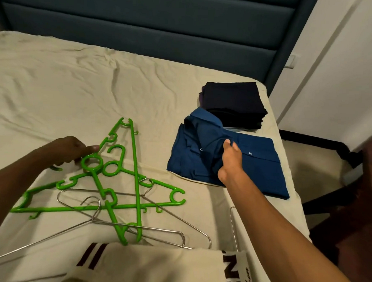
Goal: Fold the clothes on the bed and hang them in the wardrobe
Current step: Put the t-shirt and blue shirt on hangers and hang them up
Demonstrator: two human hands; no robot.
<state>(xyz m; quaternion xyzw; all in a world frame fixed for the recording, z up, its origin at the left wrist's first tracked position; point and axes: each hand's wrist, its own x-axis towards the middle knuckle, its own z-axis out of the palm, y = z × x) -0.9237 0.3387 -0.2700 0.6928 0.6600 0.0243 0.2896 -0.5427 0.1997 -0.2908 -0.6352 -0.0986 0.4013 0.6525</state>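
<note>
Folding looks mostly done, hanging not begun: my right hand [231, 155] pinches the folded blue button-up shirt [254, 165] while my left hand [69, 150] grips a green plastic hanger [134, 170].

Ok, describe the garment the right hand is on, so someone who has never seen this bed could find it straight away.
Start at the bed and go to its right side, below the dark headboard. There a stack of black folded clothes sits, and the blue shirt lies just in front of it, gripped by the right hand. It is the only blue, collared piece, with white buttons.
</note>
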